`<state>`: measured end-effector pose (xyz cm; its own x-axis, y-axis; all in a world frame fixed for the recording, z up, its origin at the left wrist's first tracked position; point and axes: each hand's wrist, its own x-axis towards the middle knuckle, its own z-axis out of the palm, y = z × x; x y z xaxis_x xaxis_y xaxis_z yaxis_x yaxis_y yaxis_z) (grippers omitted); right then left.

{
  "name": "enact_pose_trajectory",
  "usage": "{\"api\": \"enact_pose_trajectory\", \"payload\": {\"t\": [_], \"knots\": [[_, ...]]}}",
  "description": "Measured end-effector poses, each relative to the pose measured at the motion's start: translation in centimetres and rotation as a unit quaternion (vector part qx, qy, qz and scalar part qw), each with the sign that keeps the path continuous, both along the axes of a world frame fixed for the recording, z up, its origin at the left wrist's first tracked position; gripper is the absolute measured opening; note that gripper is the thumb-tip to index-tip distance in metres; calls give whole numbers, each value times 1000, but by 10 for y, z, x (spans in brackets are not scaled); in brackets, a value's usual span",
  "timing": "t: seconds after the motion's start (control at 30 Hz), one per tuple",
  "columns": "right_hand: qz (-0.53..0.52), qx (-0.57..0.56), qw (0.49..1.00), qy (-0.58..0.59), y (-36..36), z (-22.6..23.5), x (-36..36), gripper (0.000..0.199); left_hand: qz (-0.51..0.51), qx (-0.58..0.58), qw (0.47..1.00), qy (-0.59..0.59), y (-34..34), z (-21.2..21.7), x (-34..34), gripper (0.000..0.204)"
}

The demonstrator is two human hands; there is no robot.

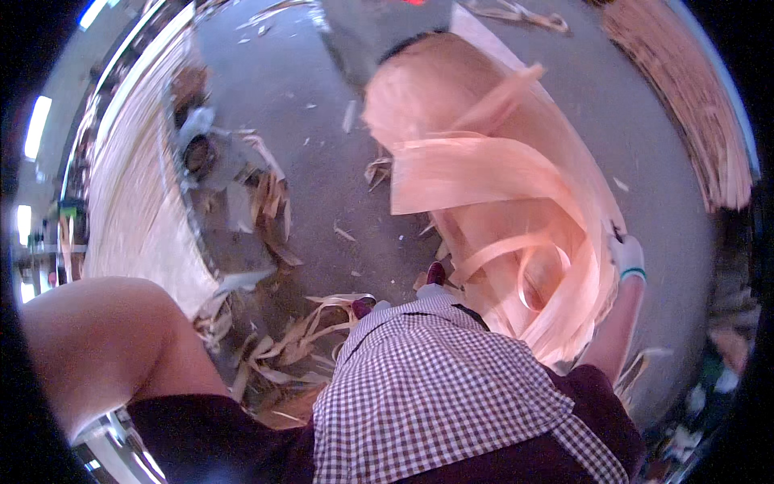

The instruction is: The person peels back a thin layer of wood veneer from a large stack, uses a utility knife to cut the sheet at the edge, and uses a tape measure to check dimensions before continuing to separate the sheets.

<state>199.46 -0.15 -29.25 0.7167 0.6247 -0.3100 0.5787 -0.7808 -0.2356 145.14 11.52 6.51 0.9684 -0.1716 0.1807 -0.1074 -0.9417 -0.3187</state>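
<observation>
At the right edge of a pile of thin, pinkish wood veneer sheets [492, 173] is my right hand [627, 254]. It looks pale, perhaps gloved, with a teal band at the wrist. Its fingers are closed at the sheet edge, and a small dark spot shows by the fingertips, too blurred to name. Loose veneer strips curl and fold over the pile, one wide strip bending toward the left. My left arm [121, 347] is bent at the lower left, and its hand is out of view.
A tall stack of pale veneer [141, 194] runs along the left. Another veneer stack [685, 89] stands at the far right. Scraps [278, 351] litter the grey floor [322, 153] near my shoes. A grey block-like object [387, 28] adjoins the pile's far end.
</observation>
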Motion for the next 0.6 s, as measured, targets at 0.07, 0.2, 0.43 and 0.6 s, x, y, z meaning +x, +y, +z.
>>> {"api": "enact_pose_trajectory", "payload": {"t": [0.07,0.2,0.43,0.6], "knots": [[112,12,993,31,51,-13,-47,38,-10,-17,999,29,-23,-1,-23,37],[341,17,938,54,125,-54,-202,36,52,-22,998,36,-70,-11,-97,37],[584,-75,807,52,157,-46,-464,34,211,-26,977,19,-153,-23,-239,39],[734,-70,675,28,141,-49,-628,39,338,-15,941,13,-231,-22,-311,39]]}}
